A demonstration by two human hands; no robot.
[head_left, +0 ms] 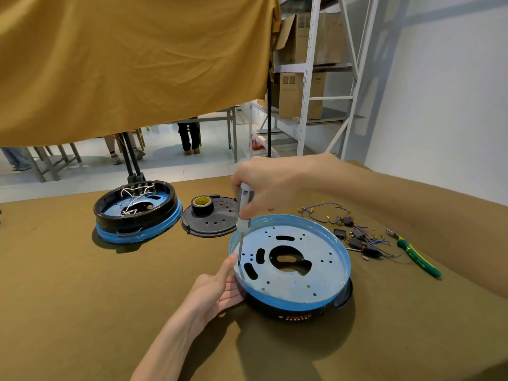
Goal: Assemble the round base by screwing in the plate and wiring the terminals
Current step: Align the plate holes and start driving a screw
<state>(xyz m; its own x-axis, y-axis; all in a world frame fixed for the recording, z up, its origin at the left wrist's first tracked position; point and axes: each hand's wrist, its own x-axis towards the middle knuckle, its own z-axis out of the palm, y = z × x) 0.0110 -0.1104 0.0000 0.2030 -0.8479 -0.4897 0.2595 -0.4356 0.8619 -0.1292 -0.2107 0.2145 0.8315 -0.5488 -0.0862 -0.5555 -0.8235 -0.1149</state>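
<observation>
A round base (291, 307) with a black body and blue rim sits in front of me on the brown cloth. Inside it lies a pale metal plate (302, 273) with slots and several holes. My right hand (264, 182) grips a white-handled screwdriver (243, 213) held upright, its tip down on the plate near the left rim. My left hand (217, 290) rests against the base's left side, thumb up on the rim beside the screwdriver tip, fingers straight along the wall. Loose wires and black terminal parts (357, 237) lie right of the base.
A second round base (137, 213) with white wires inside sits at the far left. A black perforated cover (211, 221) carries a roll of black tape (202, 204). Green-handled pliers (417, 257) lie at the right. A yellow cloth hangs overhead; metal shelves with boxes stand behind.
</observation>
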